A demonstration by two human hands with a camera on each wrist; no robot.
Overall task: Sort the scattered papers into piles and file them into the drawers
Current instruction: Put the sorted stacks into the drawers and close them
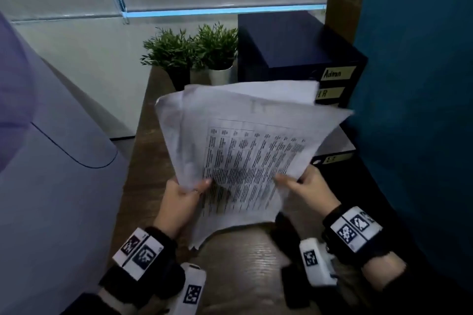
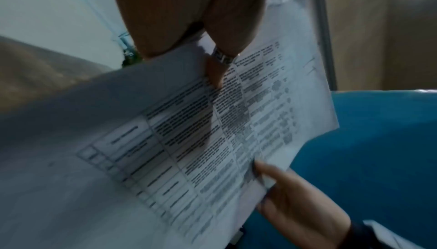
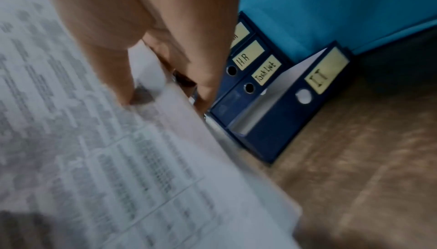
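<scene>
Black wristbands on both wrists, white blocks with black-and-white square codes strapped on; ring on left hand.

White papers with black tables, navy drawers with yellow labels

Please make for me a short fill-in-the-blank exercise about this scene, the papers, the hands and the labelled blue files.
1. Both hands hold a bundle of printed ____, the left hand at its left edge and the right hand at its right edge.
2. The top sheet is printed with a ____ of small text.
3. The open blue file pulled forward from the row bears the label ____.
4. Two potted ____ stand on the desk behind the sheets.

Missing words: papers; table; IT; plants
</scene>
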